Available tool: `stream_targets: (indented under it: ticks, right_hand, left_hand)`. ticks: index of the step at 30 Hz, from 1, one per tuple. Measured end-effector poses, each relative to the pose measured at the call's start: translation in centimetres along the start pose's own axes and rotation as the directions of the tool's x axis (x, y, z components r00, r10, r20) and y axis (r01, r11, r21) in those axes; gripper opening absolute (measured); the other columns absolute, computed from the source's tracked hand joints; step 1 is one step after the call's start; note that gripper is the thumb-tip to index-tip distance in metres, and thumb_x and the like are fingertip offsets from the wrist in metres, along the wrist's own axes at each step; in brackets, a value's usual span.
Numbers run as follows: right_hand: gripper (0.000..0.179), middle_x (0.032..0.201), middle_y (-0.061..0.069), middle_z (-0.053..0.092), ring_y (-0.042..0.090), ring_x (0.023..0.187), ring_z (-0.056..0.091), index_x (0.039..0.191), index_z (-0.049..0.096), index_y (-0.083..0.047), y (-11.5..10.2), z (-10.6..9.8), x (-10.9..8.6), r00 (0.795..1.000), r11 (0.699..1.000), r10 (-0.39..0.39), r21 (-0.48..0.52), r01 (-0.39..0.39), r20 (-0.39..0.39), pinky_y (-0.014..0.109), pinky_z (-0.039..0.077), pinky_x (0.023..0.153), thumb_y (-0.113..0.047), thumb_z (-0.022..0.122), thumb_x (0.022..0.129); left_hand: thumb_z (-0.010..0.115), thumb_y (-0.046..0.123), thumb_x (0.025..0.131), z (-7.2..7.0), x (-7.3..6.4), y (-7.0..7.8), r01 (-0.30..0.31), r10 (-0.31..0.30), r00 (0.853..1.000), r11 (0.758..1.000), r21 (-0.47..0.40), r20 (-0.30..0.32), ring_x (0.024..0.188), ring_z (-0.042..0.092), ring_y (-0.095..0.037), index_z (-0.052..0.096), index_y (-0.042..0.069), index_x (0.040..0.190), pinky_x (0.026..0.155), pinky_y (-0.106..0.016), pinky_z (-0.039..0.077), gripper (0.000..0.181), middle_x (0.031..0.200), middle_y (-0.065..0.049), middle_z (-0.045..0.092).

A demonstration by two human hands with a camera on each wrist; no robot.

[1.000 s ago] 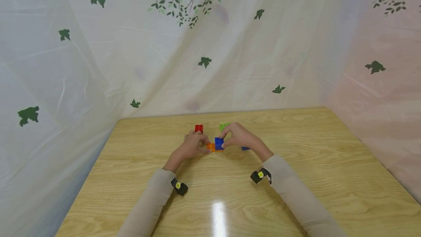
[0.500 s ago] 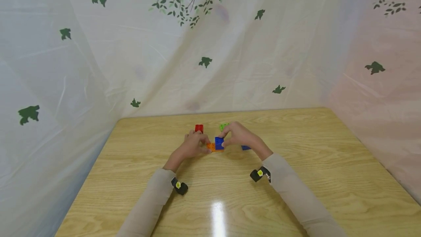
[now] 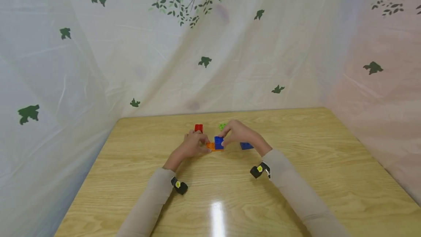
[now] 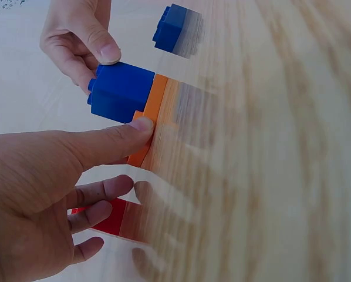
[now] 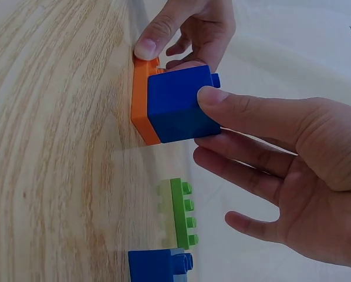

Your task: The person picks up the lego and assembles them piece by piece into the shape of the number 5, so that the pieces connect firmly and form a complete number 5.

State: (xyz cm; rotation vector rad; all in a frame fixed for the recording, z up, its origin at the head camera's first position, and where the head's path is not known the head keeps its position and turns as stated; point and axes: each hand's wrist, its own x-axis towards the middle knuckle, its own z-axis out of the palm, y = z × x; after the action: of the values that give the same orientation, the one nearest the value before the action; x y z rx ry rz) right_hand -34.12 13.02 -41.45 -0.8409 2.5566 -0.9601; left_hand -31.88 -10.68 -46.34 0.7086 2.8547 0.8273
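A flat orange toy brick (image 5: 141, 106) lies on the table, with a square blue toy brick (image 5: 178, 106) seated on one end of it. My left hand (image 3: 193, 145) pinches the other end of the orange brick, its thumb against the near side in the left wrist view. With thumb and fingers my right hand (image 3: 241, 135) grips the blue brick from the right. Behind my left fingers stands a red brick (image 3: 198, 127), partly hidden by them in the left wrist view.
A flat green brick (image 5: 179, 212) lies behind my right hand. Another blue brick (image 3: 246, 146) sits on the table to the right, partly covered by my right wrist in the head view. A pale printed curtain (image 3: 164, 65) hangs beyond the table's far edge.
Both hands keep their hold on the two joined bricks. My right wrist and forearm have shifted slightly upward in the head view, uncovering more of the other blue brick.
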Motion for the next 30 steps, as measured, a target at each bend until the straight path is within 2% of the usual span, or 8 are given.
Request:
stream_targets:
  ticks: [7, 16, 24, 30]
  right_hand:
    - [0.029, 0.107, 0.012, 0.078, 0.032, 0.105, 0.071, 0.108, 0.079, -0.001, -0.28, -0.10, -0.05, 1.000, 1.000, -0.012, 0.005, 0.012, -0.004, 0.034, 0.059, 0.084, -0.008, 0.086, 0.081]
    - [0.030, 0.107, 0.009, 0.078, 0.025, 0.102, 0.072, 0.109, 0.079, -0.004, 0.14, 0.35, -0.17, 0.999, 0.999, 0.024, 0.046, -0.022, -0.039, 0.036, 0.058, 0.086, -0.009, 0.086, 0.080]
    - [0.030, 0.107, 0.013, 0.078, 0.032, 0.105, 0.072, 0.109, 0.078, 0.000, -0.49, 0.62, -0.13, 0.999, 1.000, -0.021, -0.017, 0.020, -0.039, 0.032, 0.059, 0.081, -0.006, 0.085, 0.080]
    - [0.029, 0.106, 0.011, 0.078, 0.031, 0.103, 0.072, 0.107, 0.079, -0.001, -0.33, 0.56, -0.20, 0.999, 0.999, -0.020, -0.035, 0.018, -0.044, 0.031, 0.058, 0.080, -0.007, 0.085, 0.080]
  left_hand:
    - [0.084, 0.027, 0.085, -0.13, -0.11, -0.15, -0.002, 0.002, 1.000, 1.000, -0.009, 0.008, 0.102, 0.043, -0.027, 0.072, 0.014, 0.097, 0.088, -0.045, 0.028, 0.021, 0.101, -0.005, 0.061]
    - [0.085, 0.027, 0.084, -0.02, 0.05, -0.47, -0.020, 0.019, 1.000, 0.999, -0.029, -0.007, 0.105, 0.044, -0.029, 0.072, 0.015, 0.096, 0.090, -0.047, 0.028, 0.021, 0.103, -0.006, 0.063]
    - [0.085, 0.026, 0.084, -0.15, -0.12, -0.40, -0.019, 0.019, 1.000, 1.000, -0.022, -0.008, 0.105, 0.043, -0.030, 0.072, 0.015, 0.095, 0.089, -0.046, 0.027, 0.020, 0.104, -0.005, 0.063]
    - [0.085, 0.025, 0.084, -0.05, -0.03, -0.32, -0.019, 0.019, 1.000, 0.999, -0.035, -0.012, 0.106, 0.043, -0.030, 0.072, 0.015, 0.094, 0.090, -0.047, 0.026, 0.019, 0.104, -0.005, 0.064]
